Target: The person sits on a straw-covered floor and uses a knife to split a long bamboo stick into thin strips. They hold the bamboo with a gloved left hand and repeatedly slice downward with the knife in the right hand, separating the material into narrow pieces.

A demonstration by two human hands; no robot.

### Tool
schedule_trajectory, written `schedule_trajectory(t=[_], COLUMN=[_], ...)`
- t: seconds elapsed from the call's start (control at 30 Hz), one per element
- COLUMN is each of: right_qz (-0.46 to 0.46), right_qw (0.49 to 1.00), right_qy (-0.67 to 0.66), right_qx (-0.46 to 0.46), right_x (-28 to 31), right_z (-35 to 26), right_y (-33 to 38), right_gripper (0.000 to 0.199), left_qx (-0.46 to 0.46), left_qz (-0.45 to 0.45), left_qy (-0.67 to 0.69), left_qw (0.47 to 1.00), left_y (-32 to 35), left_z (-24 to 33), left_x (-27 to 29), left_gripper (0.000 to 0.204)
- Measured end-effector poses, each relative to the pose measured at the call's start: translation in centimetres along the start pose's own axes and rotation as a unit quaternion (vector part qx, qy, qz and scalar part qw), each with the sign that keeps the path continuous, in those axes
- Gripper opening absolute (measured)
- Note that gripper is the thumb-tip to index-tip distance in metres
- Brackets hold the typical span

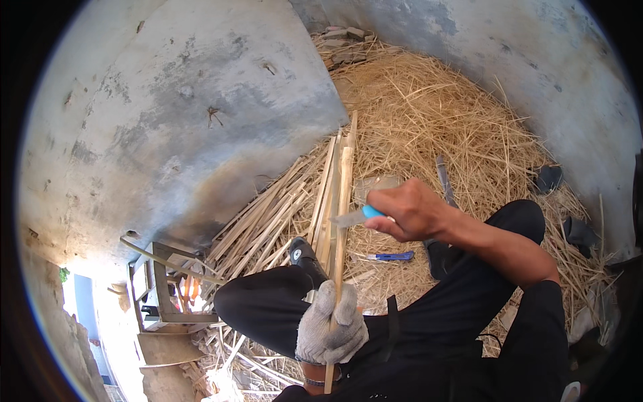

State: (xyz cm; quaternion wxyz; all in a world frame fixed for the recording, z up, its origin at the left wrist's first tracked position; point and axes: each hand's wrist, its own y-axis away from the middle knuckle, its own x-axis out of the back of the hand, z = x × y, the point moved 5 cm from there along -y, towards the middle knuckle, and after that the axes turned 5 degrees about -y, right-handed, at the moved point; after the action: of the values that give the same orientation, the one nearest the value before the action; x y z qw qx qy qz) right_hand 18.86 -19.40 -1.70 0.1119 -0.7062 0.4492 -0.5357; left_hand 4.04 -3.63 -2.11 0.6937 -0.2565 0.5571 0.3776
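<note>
My left hand [331, 328], in a grey knit glove, is closed around a long pale bamboo strip [343, 201] that runs up and away from my lap. My bare right hand [408, 211] grips a knife with a light blue handle [372, 212]; its blade [348, 218] lies against the strip about halfway up. My legs in black trousers [268, 305] are folded under the strip, one foot in a black shoe [305, 253].
A bundle of split bamboo strips [274, 221] lies along the grey concrete wall [187, 120]. Dry straw [435, 114] covers the floor. A blue utility knife [392, 256] rests on the straw near my knee. Bricks [345, 33] lie at the far end.
</note>
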Motion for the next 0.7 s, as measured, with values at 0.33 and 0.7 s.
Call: schedule_trajectory(t=[0.33,0.7], right_qz=[-0.028,0.003], right_qw=[0.913,0.997], right_qy=[0.228,0.019], right_qx=[-0.338,-0.076], right_x=[1.2,0.2], right_z=[8.8,1.6], right_y=[-0.4,0.4], right_gripper=[0.041,0.043], left_qx=[0.028,-0.019], left_qz=[0.074,0.288], left_qy=[-0.070,-0.365], left_qw=[0.994,0.885], left_y=[1.4,1.0], left_z=[-2.2,2.3], left_x=[-1.4,0.6], left_gripper=[0.050,0.031])
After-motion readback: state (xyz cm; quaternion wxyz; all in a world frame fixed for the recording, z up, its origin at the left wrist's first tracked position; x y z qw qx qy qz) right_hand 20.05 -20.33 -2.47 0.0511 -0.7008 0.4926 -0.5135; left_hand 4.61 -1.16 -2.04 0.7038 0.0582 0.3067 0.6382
